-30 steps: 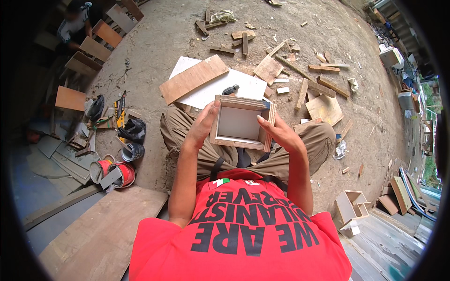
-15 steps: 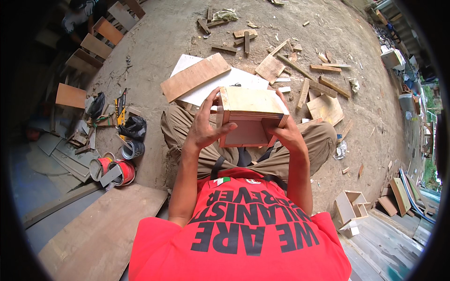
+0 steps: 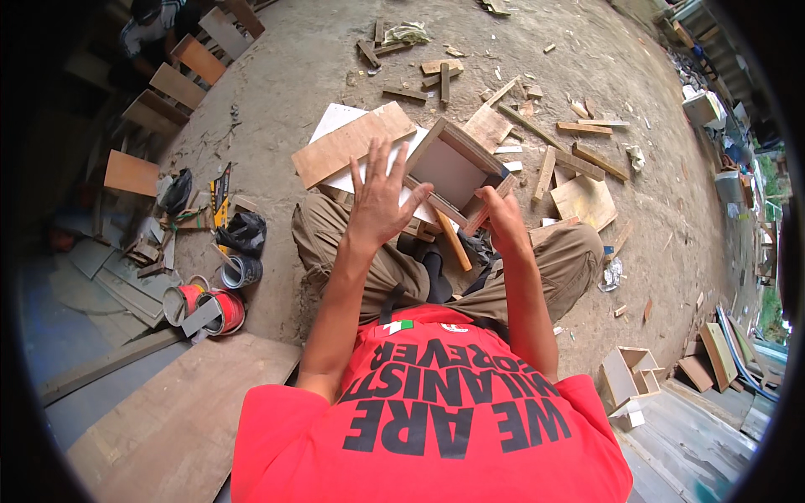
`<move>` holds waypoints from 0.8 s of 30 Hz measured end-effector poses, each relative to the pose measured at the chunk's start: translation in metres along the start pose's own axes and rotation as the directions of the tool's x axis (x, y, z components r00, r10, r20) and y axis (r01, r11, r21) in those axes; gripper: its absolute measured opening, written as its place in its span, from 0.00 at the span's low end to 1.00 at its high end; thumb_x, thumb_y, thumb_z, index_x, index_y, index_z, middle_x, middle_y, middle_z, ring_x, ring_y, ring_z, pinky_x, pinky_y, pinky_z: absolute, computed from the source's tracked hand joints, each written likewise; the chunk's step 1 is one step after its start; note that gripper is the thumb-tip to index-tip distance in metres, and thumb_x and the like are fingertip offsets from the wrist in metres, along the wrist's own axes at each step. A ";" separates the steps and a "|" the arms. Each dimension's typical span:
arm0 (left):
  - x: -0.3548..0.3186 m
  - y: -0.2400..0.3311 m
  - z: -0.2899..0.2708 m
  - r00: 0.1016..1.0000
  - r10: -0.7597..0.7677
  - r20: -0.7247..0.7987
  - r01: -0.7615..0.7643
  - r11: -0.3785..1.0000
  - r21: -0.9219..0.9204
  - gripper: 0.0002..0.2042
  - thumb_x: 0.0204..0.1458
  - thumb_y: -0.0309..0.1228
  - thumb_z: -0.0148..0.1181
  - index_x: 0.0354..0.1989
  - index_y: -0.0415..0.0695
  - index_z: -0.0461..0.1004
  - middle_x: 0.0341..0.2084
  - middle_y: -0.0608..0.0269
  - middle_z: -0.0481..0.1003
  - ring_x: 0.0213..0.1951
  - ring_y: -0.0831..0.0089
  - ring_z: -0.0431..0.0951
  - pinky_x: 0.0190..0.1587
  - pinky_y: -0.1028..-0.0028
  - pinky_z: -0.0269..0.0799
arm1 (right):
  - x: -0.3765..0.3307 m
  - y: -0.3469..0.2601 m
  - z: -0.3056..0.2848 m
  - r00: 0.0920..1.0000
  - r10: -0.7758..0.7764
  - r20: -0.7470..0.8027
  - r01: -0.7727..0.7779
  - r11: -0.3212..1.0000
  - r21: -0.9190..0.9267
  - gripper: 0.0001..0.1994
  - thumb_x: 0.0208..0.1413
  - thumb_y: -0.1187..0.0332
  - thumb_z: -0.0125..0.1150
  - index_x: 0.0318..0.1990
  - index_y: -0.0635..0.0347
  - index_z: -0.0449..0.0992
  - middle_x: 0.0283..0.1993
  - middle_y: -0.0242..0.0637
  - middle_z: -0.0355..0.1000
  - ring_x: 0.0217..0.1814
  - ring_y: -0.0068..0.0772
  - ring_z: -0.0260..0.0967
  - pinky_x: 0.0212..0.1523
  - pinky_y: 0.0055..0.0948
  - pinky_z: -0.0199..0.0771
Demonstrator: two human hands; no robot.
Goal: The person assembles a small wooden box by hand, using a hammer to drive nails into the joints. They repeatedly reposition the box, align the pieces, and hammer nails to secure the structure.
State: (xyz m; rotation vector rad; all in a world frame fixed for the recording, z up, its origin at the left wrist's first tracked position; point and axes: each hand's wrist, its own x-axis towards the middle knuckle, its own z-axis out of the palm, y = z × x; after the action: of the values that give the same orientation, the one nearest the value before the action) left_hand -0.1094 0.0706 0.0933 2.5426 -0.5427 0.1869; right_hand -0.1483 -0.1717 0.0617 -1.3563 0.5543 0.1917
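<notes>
A small open-fronted wooden box (image 3: 450, 173) is held tilted above my crossed legs, its pale inside facing up toward me. My right hand (image 3: 505, 222) grips the box at its lower right corner, thumb along the edge. My left hand (image 3: 380, 201) is spread open at the box's left side, its thumb by the lower left edge; whether it touches is hard to tell. Beneath the box, an orange-brown wooden handle (image 3: 454, 241) slants between my legs, its upper end hidden. Beyond my left hand, a plywood board (image 3: 348, 144) lies over a white panel (image 3: 329, 120).
Wooden offcuts (image 3: 584, 159) litter the ground ahead and right. At left are a handsaw (image 3: 220, 193), a black plastic bag (image 3: 243, 230) and red cans (image 3: 226, 312). A divided wooden box (image 3: 622, 375) stands at right. Another person (image 3: 151, 33) is by leaning boards, far left.
The box has turned and tilted, moving slightly forward and right. My left hand has come off its side and spread its fingers; my right hand has shifted to its lower corner.
</notes>
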 end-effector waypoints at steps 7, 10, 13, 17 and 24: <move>-0.002 -0.005 -0.001 0.990 0.118 0.071 -0.121 0.992 0.033 0.51 0.55 0.64 0.55 0.75 0.37 0.46 0.73 0.45 0.54 0.76 0.54 0.47 0.74 0.42 0.35 | -0.017 -0.012 0.012 0.998 -0.020 -0.054 0.018 1.000 -0.022 0.24 0.57 0.63 0.62 0.57 0.58 0.61 0.44 0.37 0.70 0.41 0.30 0.72 0.38 0.35 0.76; -0.003 -0.003 0.000 0.988 0.135 0.069 -0.136 0.991 0.011 0.50 0.55 0.63 0.57 0.75 0.37 0.47 0.72 0.44 0.54 0.76 0.53 0.48 0.74 0.43 0.36 | -0.024 -0.011 0.012 0.998 0.003 -0.070 -0.002 1.000 0.008 0.23 0.57 0.64 0.62 0.56 0.58 0.61 0.43 0.37 0.70 0.41 0.30 0.72 0.40 0.36 0.77; -0.005 0.002 -0.003 0.990 0.115 0.087 -0.106 0.990 -0.096 0.48 0.57 0.59 0.59 0.74 0.36 0.48 0.71 0.43 0.56 0.75 0.53 0.50 0.74 0.46 0.40 | -0.027 -0.010 0.009 0.996 0.014 -0.087 -0.013 1.000 0.015 0.22 0.57 0.65 0.62 0.55 0.59 0.61 0.45 0.38 0.70 0.42 0.31 0.73 0.44 0.36 0.77; -0.004 -0.003 -0.006 0.983 0.028 0.179 0.122 0.630 -0.767 0.45 0.58 0.53 0.63 0.73 0.35 0.50 0.70 0.42 0.58 0.73 0.58 0.55 0.74 0.55 0.47 | -0.032 -0.014 0.003 0.993 -0.115 -0.029 0.112 0.991 -0.079 0.29 0.57 0.66 0.61 0.63 0.65 0.57 0.53 0.45 0.71 0.50 0.38 0.73 0.53 0.34 0.75; -0.002 -0.002 -0.028 0.958 -0.073 0.278 0.287 0.192 -0.938 0.41 0.60 0.52 0.61 0.72 0.34 0.54 0.68 0.49 0.62 0.69 0.66 0.61 0.70 0.71 0.55 | -0.067 -0.060 0.017 0.915 -0.403 0.029 0.376 0.823 -0.425 0.47 0.63 0.51 0.61 0.75 0.71 0.39 0.64 0.57 0.66 0.65 0.47 0.66 0.65 0.37 0.65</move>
State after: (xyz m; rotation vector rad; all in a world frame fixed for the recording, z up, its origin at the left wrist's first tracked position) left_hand -0.1107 0.0871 0.1155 1.2663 -0.2367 -0.3979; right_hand -0.1750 -0.1567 0.1482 -1.8779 0.2780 -0.0757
